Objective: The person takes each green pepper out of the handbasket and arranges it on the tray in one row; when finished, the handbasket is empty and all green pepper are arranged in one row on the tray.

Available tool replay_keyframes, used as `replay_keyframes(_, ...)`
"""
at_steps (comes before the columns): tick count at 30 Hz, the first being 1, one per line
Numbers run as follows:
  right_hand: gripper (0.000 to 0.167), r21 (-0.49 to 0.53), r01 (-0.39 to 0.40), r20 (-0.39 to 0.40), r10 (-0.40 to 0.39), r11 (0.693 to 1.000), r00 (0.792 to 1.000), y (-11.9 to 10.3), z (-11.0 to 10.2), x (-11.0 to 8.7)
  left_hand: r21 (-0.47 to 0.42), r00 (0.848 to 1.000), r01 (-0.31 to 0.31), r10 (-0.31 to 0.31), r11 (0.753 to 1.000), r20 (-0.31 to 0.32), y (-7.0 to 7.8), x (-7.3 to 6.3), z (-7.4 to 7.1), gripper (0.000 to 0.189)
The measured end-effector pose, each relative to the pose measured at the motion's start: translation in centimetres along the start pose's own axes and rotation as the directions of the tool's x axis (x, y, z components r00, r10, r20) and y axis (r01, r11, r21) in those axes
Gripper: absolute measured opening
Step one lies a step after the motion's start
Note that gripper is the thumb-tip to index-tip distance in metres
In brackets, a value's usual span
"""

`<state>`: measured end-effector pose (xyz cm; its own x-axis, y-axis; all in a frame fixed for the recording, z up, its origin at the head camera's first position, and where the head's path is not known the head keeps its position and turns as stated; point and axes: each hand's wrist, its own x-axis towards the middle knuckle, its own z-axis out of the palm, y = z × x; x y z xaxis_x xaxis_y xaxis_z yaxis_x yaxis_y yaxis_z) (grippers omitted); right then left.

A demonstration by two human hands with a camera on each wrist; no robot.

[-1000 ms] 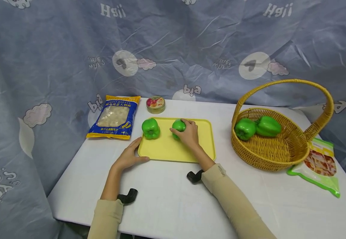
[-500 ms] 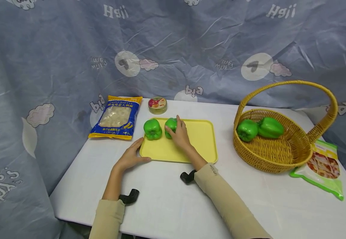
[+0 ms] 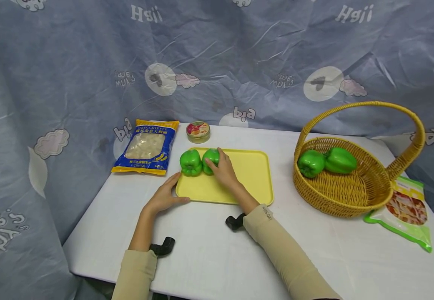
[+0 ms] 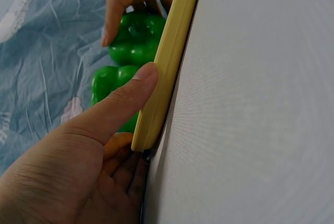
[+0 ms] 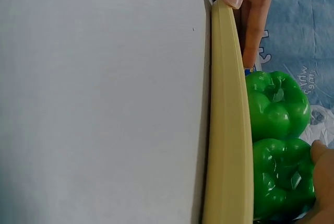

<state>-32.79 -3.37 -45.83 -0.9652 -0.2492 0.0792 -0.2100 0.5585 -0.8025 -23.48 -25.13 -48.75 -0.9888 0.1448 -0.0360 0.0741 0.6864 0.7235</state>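
Note:
On the yellow tray (image 3: 248, 179), a green bell pepper (image 3: 208, 160) stands against another green bell pepper (image 3: 191, 163) near the left end. My right hand (image 3: 226, 171) holds the right-hand one, thumb on its near side and fingers behind it. In the right wrist view, the held pepper (image 5: 279, 179) and its neighbour (image 5: 277, 104) appear side by side. My left hand (image 3: 164, 197) grips the tray's near left corner. Its thumb lies over the rim in the left wrist view, where the hand (image 4: 68, 151) partly hides the nearer pepper (image 4: 107, 83).
A wicker basket (image 3: 310, 198) with two green peppers (image 3: 340, 160) stands at right, beside a green-and-white food bag (image 3: 406, 204). A blue pasta bag (image 3: 145, 146) lies left of the tray; a round tin (image 3: 198, 131) sits behind it. All stand on a white table (image 3: 201, 254).
My right hand has slid its pepper left along the tray until it stands against the other one. My left hand has stayed at the tray corner. The view has shifted slightly.

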Motion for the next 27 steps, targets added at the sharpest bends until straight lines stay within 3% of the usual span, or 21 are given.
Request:
replay_keyframes(20,0.078,-0.046,0.02,-0.013,-0.021,0.999,1.0,0.3,-0.5,-0.2,-0.011,1.0,-0.003,0.003,1.0,-0.005,0.3,-0.1,0.2,0.105)
replay_keyframes(27,0.075,-0.078,0.092,-0.019,-0.094,0.993,0.995,0.0,-1.9,-1.2,-0.017,1.0,0.013,-0.013,1.0,0.003,0.5,-0.3,0.1,0.106)
